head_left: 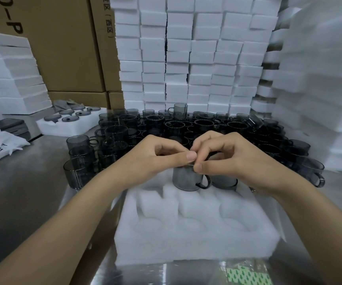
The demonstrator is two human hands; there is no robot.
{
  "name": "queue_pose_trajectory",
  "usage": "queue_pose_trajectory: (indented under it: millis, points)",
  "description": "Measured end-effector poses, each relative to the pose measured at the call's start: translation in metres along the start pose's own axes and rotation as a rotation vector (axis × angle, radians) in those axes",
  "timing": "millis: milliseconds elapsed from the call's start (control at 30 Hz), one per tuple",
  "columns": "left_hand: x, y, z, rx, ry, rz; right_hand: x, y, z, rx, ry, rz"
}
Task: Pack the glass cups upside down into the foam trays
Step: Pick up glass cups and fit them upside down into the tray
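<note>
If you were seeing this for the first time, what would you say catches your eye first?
The left hand and right hand meet fingertip to fingertip over a smoky glass cup standing upside down in the white foam tray at the centre. Behind them a dense crowd of dark cups covers the table, backed by a tall wall of stacked foam blocks.
</note>
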State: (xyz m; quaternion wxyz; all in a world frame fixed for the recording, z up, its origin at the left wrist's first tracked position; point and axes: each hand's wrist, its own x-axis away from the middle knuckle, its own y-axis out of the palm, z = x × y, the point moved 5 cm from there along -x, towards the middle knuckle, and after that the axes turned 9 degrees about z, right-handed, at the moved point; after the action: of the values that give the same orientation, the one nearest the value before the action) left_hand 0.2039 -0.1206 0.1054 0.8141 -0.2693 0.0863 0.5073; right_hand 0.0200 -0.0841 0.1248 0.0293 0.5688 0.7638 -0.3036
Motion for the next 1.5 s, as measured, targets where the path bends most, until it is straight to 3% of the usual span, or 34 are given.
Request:
queue_pose_trajectory:
  millis: [233,333,500,667,733,800,900,967,1100,1200,1400,1500]
  points:
    - [-0.001,-0.002,-0.003,-0.043,0.018,0.008,0.001,0.002,0.004,0.038,0.026,0.004]
    - [-0.001,-0.002,-0.005,-0.144,-0.005,-0.028,0.002,0.008,0.006,0.092,0.06,-0.079]
    - [-0.001,-0.005,-0.009,-0.338,0.02,0.048,0.003,0.008,0.011,0.226,0.104,-0.198]
    - [-0.002,-0.001,-0.011,-0.336,0.029,0.055,0.003,0.006,0.017,0.288,0.094,-0.276]
    - [-0.002,-0.001,-0.01,-0.335,0.04,0.065,0.0,-0.004,0.017,0.166,0.074,-0.147]
    - [-0.002,-0.004,-0.007,-0.279,0.054,0.135,-0.005,-0.03,0.022,0.038,0.063,0.177]
    - [-0.001,-0.016,0.0,-0.2,0.148,0.376,0.0,-0.072,0.03,0.234,-0.01,0.682]
    - [-0.004,-0.023,0.003,-0.181,0.141,0.482,0.004,-0.08,0.039,0.381,0.027,0.817]
    - [-0.032,-0.015,0.008,-0.336,0.001,0.394,0.003,-0.073,0.056,0.703,0.192,0.801]
    - [-0.04,0.0,0.003,-0.303,-0.024,0.356,0.002,-0.07,0.063,0.836,0.249,0.753]
    - [-0.026,-0.002,0.013,-0.217,0.17,0.579,-0.003,-0.066,0.077,0.903,0.291,0.681]
    - [-0.017,-0.004,0.017,-0.246,0.255,0.612,-0.005,-0.068,0.075,0.794,0.275,0.733]
